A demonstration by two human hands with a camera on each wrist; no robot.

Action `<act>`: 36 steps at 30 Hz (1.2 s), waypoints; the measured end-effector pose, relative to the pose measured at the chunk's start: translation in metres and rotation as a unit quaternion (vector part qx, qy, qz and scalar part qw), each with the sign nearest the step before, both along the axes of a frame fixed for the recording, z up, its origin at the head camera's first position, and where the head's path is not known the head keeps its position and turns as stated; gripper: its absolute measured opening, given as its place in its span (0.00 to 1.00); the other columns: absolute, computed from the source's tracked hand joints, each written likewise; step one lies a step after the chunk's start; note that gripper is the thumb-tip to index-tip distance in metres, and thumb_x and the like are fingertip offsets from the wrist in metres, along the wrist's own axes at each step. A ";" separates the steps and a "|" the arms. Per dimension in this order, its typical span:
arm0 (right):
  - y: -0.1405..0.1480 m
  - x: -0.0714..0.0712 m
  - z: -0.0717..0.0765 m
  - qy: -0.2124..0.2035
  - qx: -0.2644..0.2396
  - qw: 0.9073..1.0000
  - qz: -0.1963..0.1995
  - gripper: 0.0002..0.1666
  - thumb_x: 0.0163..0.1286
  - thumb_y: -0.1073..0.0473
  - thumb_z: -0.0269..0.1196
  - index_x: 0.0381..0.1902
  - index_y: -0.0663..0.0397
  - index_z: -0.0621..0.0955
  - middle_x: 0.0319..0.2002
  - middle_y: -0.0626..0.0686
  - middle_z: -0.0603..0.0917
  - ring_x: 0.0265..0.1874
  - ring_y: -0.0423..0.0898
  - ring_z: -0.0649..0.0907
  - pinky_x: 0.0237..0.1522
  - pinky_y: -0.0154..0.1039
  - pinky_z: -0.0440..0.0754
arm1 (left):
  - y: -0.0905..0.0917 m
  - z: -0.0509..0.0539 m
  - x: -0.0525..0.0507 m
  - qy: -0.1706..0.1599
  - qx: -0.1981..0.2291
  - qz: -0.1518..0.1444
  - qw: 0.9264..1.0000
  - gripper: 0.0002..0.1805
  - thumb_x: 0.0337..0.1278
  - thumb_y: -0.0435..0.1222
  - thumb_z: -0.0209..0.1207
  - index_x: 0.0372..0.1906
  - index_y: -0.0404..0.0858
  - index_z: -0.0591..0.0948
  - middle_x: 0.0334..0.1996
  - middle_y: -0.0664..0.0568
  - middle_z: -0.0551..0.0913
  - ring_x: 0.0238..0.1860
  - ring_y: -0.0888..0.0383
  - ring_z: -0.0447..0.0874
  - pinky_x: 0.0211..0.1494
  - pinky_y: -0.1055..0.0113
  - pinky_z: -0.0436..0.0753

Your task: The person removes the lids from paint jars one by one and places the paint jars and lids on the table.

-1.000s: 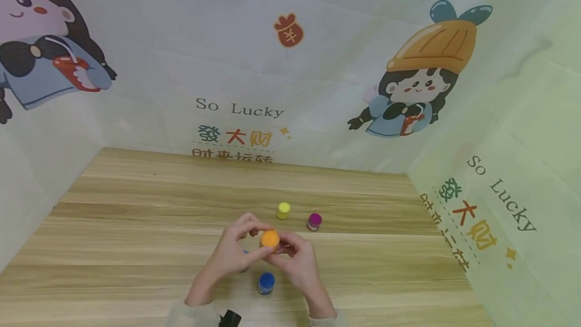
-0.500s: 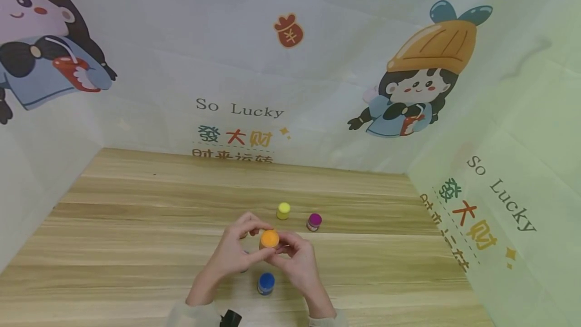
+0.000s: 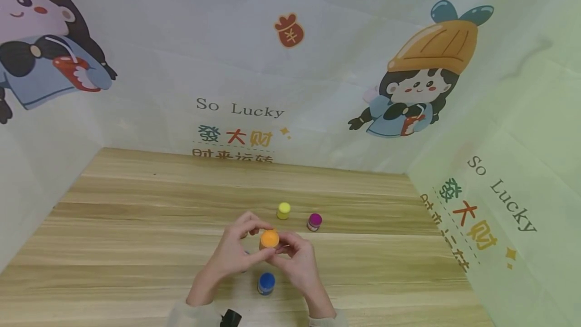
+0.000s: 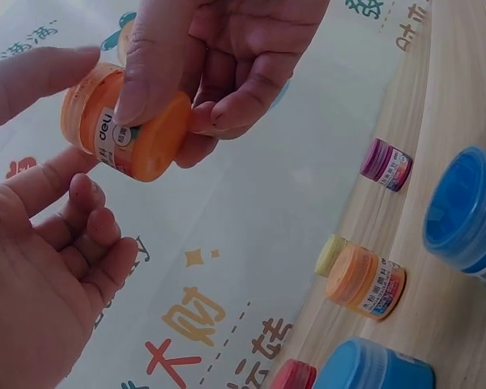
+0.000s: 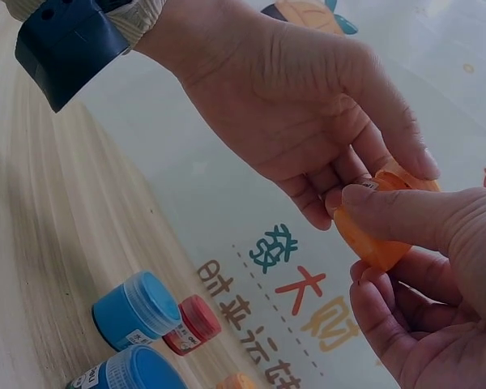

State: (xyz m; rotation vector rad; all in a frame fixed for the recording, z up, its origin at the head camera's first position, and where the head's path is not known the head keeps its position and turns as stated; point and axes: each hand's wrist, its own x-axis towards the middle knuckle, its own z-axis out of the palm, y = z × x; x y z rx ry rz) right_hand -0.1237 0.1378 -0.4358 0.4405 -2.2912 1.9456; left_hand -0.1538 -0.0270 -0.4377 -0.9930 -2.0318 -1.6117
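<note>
A small orange paint jar (image 3: 270, 239) with a white "deli" label is held tilted above the table between both hands. My left hand (image 3: 233, 247) pinches its clear-lidded end between thumb and forefinger; the other left fingers are loosely bent below, as the left wrist view shows. My right hand (image 3: 297, 260) grips the labelled body, its thumb (image 4: 150, 69) lying along the label. In the right wrist view the same orange jar (image 5: 377, 235) is partly covered by fingers. A blue paint jar (image 3: 266, 283) stands on the table just below the hands.
Other paint jars stand on the wooden table (image 3: 136, 226): yellow (image 3: 283, 211), purple (image 3: 314, 222), a second orange jar (image 4: 366, 281), a light blue jar (image 5: 135, 308) and a red jar (image 5: 192, 324). In the head view my left hand hides some. A printed white cloth (image 3: 317, 79) surrounds the table.
The orange paint jar has tipped very slightly between the fingers. Both hands keep their place, and the jars on the table have not moved.
</note>
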 end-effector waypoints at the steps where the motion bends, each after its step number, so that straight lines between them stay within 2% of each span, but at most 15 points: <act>1: 0.000 0.000 0.000 -0.001 -0.001 1.000 0.001 0.17 0.51 0.73 0.69 0.41 0.70 0.81 0.40 0.63 0.81 0.33 0.37 0.77 0.40 0.33 0.79 | 0.000 0.001 0.000 -0.003 -0.002 0.002 1.000 0.19 0.35 0.29 0.72 0.40 0.39 0.82 0.31 0.55 0.74 0.33 0.61 0.68 0.37 0.67 0.69; 9: -0.001 0.001 0.000 0.005 -0.005 1.000 0.001 0.17 0.50 0.73 0.70 0.40 0.71 0.81 0.39 0.64 0.81 0.34 0.37 0.77 0.41 0.32 0.78 | 0.003 -0.001 0.002 -0.020 -0.009 0.034 0.999 0.19 0.32 0.32 0.75 0.34 0.42 0.79 0.31 0.58 0.74 0.33 0.62 0.68 0.36 0.68 0.70; 14: -0.002 0.002 -0.001 0.006 -0.009 1.000 -0.002 0.17 0.51 0.74 0.69 0.40 0.74 0.80 0.39 0.66 0.81 0.35 0.37 0.78 0.41 0.32 0.79 | 0.006 -0.001 0.003 -0.013 -0.010 0.059 0.998 0.20 0.30 0.33 0.76 0.32 0.43 0.77 0.30 0.59 0.74 0.32 0.63 0.68 0.36 0.69 0.71; 19: -0.002 0.001 -0.002 0.000 -0.013 1.000 -0.004 0.17 0.49 0.74 0.70 0.40 0.72 0.81 0.39 0.64 0.82 0.36 0.37 0.78 0.43 0.33 0.79 | 0.007 -0.001 0.004 -0.006 -0.008 0.075 0.997 0.20 0.29 0.34 0.76 0.31 0.43 0.77 0.29 0.58 0.73 0.31 0.63 0.67 0.35 0.69 0.69; 21: -0.002 0.000 -0.002 -0.002 -0.014 1.000 -0.005 0.17 0.49 0.75 0.70 0.40 0.71 0.81 0.39 0.64 0.82 0.37 0.37 0.78 0.43 0.34 0.79 | 0.007 0.009 0.010 0.001 -0.006 0.078 0.997 0.20 0.27 0.31 0.76 0.30 0.40 0.77 0.28 0.55 0.73 0.31 0.64 0.66 0.34 0.70 0.68; 26: -0.001 0.000 -0.004 0.002 -0.015 1.000 -0.004 0.17 0.50 0.74 0.70 0.40 0.70 0.81 0.39 0.63 0.82 0.36 0.37 0.78 0.41 0.33 0.79 | 0.007 0.011 0.010 0.012 -0.003 0.080 0.997 0.21 0.25 0.27 0.75 0.31 0.36 0.78 0.28 0.51 0.75 0.31 0.63 0.69 0.35 0.71 0.71; 28: -0.001 0.000 -0.006 0.012 -0.013 1.000 0.001 0.17 0.51 0.73 0.69 0.40 0.71 0.81 0.39 0.64 0.81 0.35 0.37 0.79 0.40 0.34 0.80 | 0.006 0.001 0.005 0.008 -0.003 0.082 0.997 0.20 0.27 0.30 0.76 0.33 0.39 0.79 0.30 0.53 0.76 0.32 0.62 0.71 0.35 0.69 0.74; 29: 0.000 0.000 -0.007 0.015 -0.012 1.000 0.003 0.17 0.51 0.73 0.69 0.41 0.71 0.81 0.39 0.65 0.81 0.34 0.37 0.79 0.40 0.34 0.80 | 0.004 0.000 0.005 0.006 -0.002 0.083 0.996 0.20 0.29 0.30 0.75 0.34 0.40 0.80 0.31 0.54 0.77 0.32 0.62 0.72 0.35 0.69 0.75; 32: 0.002 0.000 -0.009 0.018 -0.012 1.000 0.002 0.18 0.50 0.74 0.69 0.42 0.72 0.80 0.39 0.65 0.81 0.33 0.37 0.79 0.39 0.35 0.81 | -0.001 0.001 0.004 -0.003 -0.002 0.092 0.996 0.19 0.32 0.31 0.75 0.35 0.42 0.80 0.31 0.56 0.76 0.30 0.62 0.71 0.32 0.70 0.74; 36: 0.004 0.000 -0.008 -0.002 -0.012 1.000 -0.013 0.21 0.48 0.74 0.70 0.43 0.71 0.80 0.39 0.64 0.81 0.32 0.39 0.79 0.39 0.36 0.81 | -0.011 0.005 0.004 0.000 -0.005 0.112 0.994 0.19 0.32 0.28 0.74 0.36 0.40 0.81 0.30 0.57 0.74 0.28 0.65 0.68 0.30 0.73 0.72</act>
